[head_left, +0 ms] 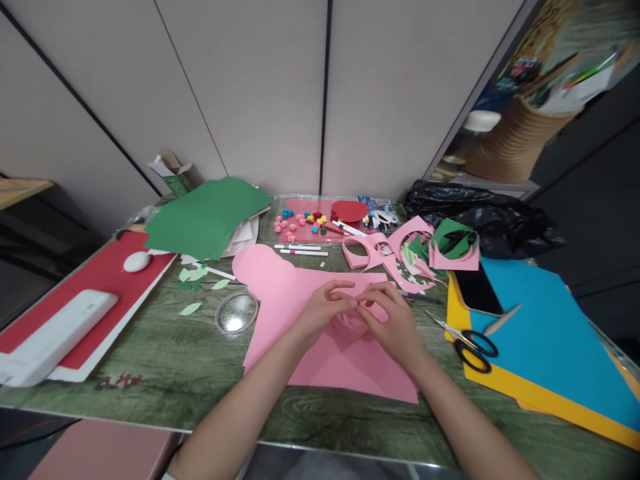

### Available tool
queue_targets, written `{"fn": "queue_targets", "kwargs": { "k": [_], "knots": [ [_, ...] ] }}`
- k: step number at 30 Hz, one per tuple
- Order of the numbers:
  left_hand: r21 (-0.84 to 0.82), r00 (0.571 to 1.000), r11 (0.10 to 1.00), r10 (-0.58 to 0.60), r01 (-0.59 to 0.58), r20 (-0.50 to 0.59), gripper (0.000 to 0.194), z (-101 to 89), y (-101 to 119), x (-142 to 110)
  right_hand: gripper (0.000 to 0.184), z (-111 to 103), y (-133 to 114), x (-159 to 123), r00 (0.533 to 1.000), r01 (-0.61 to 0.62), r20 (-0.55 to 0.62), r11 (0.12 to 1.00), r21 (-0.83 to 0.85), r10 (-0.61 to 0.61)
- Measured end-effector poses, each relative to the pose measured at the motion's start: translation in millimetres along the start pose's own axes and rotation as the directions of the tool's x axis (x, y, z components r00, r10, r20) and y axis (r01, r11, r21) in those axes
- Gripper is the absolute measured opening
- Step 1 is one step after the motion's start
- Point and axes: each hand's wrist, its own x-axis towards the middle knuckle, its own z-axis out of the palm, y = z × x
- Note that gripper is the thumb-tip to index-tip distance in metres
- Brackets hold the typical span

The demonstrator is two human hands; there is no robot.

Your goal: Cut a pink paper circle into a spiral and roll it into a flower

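Over the pink paper sheet [280, 333], my left hand [323, 310] and my right hand [395, 323] meet at the fingertips. Both pinch a curled pink paper piece [347, 325] that looks like layered loops; fingers partly hide its top. Rounded pink cut-outs [263, 267] overlap the sheet's far left corner. To the right of my right hand lie scissors [463, 337] with black handles, blades spread a little. A roll of clear tape [237, 312] rests left of the sheet.
Pink paper offcuts [370, 252] lie behind my hands. A clear tray [300, 230] of small coloured pieces stands at the back. Green sheets [200, 217] and a white device [65, 333] are left. Blue paper [550, 320] and a phone [477, 290] are right.
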Motion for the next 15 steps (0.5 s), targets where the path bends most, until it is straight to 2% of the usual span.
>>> {"fn": "queue_targets", "kwargs": {
  "k": [6, 10, 15],
  "knots": [
    [0.023, 1.000, 1.000, 0.000, 0.000, -0.020, 0.047, -0.2, -2, 1, 0.019, 4, 6, -4, 0.998, 0.057, 0.008, 0.997, -0.047, -0.057],
    [0.047, 0.999, 0.999, 0.026, -0.025, -0.019, 0.048, 3.2, 1, -1, 0.030, 8, 11, -5, 0.995, 0.092, 0.042, 0.996, -0.005, -0.092],
    [0.059, 1.000, 0.998, 0.019, -0.019, -0.002, 0.046, 6.0, 3, -2, 0.024, 7, 10, -4, 0.998, 0.057, -0.018, 0.998, 0.002, -0.056]
  ]
}}
